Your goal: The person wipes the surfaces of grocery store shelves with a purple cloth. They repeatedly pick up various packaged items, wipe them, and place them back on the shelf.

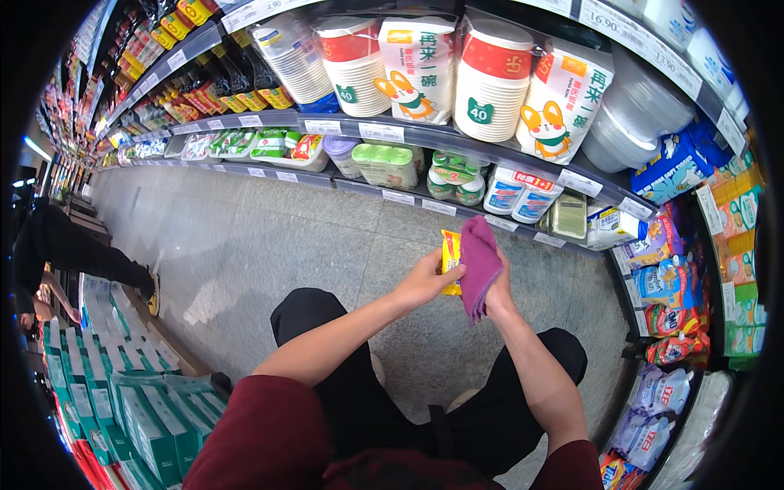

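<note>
My left hand (427, 275) holds a small yellow packet (452, 260) upright, its thumb lying across the front and touching the cloth. A purple cloth (479, 263) is draped over the fingers of my right hand (499, 282), which grips it against the packet's right side. The cloth hides part of the packet and most of my right fingers. Both hands are above the floor, just short of the bottom shelf, where white bottles (530, 199) with blue labels and green-lidded round containers (456, 184) stand.
Paper bowls (493, 79) in stacks fill the shelf above. Detergent pouches (664, 282) line the right-hand shelves. Green boxed goods (147, 422) are stacked at lower left, near a person's dark-clothed leg (92, 254). Grey floor tiles (306, 226) run between the shelving and my knees.
</note>
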The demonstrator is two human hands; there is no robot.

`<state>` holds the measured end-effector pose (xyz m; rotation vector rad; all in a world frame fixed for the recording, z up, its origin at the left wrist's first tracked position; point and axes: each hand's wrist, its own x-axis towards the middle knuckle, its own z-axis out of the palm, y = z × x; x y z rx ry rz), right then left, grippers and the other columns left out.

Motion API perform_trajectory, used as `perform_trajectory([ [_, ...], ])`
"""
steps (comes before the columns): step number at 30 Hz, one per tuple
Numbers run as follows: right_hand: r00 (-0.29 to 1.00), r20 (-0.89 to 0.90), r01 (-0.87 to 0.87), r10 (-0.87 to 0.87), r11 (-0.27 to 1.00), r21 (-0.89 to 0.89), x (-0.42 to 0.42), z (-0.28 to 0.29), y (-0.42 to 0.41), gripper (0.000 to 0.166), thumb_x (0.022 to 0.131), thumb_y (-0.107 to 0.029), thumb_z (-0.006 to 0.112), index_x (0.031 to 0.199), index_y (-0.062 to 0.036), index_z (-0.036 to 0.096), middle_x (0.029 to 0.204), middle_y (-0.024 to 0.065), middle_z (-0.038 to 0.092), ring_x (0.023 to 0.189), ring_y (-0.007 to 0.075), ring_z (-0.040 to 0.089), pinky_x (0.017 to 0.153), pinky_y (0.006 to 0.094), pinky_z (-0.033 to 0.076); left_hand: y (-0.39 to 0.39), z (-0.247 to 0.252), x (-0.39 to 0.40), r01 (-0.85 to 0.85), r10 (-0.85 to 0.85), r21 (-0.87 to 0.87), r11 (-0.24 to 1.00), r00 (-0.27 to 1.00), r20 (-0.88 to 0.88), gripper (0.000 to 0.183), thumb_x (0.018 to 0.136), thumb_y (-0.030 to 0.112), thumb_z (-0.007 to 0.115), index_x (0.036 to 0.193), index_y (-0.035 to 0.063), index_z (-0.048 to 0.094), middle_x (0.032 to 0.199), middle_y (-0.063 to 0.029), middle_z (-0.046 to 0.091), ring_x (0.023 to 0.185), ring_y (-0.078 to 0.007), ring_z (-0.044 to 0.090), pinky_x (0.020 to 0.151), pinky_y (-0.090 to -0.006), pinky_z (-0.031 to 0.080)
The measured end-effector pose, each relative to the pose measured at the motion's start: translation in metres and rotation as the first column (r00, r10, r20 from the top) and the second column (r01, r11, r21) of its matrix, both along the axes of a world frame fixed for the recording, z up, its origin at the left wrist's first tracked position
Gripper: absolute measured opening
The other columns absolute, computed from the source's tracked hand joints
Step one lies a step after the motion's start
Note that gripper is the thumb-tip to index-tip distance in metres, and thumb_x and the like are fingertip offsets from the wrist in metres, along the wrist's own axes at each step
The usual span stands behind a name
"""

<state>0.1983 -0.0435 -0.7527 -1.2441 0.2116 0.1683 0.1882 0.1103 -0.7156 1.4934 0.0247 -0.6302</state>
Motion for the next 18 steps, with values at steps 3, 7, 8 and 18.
perform_trajectory([
  [3, 0.991, -0.133, 0.014, -0.002, 0.996, 0.09, 0.001, 0.006, 0.0, 0.025, 0.091, -0.013, 0.058, 0.113, -0.0009, 0.057, 0.104, 0.0058, 0.062, 0.094, 0.0126, 0.059, 0.079, 0.0277, 0.05, 0.001, 0.002, 0.002, -0.006, 0.006, -0.023, 1.0, 1.0, -0.013, 0.038, 0.094, 0.022, 0.057, 0.125, 0.002, 0.048, 0.115, -0.0068, 0.06, 0.104, -0.0132, 0.056, 0.092, -0.0301, 0.044],
  [7, 0.963, -0.254, -0.014, 0.091, 0.957, 0.289, 0.0, 0.004, 0.0, 0.031, 0.094, -0.027, 0.054, 0.114, -0.003, 0.055, 0.099, 0.0078, 0.062, 0.086, 0.0172, 0.063, 0.072, 0.0322, 0.054, 0.001, 0.006, 0.0, -0.087, 0.085, -0.083, 0.993, 0.996, -0.021, 0.034, 0.093, 0.019, 0.057, 0.121, 0.0008, 0.051, 0.112, -0.0071, 0.061, 0.104, -0.0129, 0.056, 0.091, -0.0298, 0.044],
  [8, 0.95, -0.285, -0.016, 0.13, 0.929, 0.369, -0.001, 0.008, -0.001, 0.034, 0.094, -0.031, 0.053, 0.114, -0.0035, 0.054, 0.099, 0.0086, 0.062, 0.085, 0.0186, 0.064, 0.071, 0.0336, 0.054, 0.001, 0.008, 0.0, -0.122, 0.117, -0.111, 0.986, 0.992, -0.051, 0.033, 0.093, 0.018, 0.057, 0.12, 0.0005, 0.052, 0.111, -0.0073, 0.061, 0.103, -0.013, 0.057, 0.091, -0.0298, 0.044],
  [18, 0.876, -0.449, 0.107, 0.176, 0.836, 0.538, 0.004, 0.006, 0.006, 0.033, 0.093, -0.039, 0.052, 0.106, -0.0087, 0.053, 0.086, 0.0098, 0.06, 0.083, 0.0267, 0.062, 0.072, 0.0457, 0.053, 0.008, 0.011, 0.005, -0.383, 0.38, -0.147, 0.912, 0.924, -0.054, 0.029, 0.095, 0.027, 0.055, 0.11, 0.0019, 0.055, 0.097, -0.0062, 0.065, 0.085, -0.0119, 0.063, 0.07, -0.0263, 0.05],
])
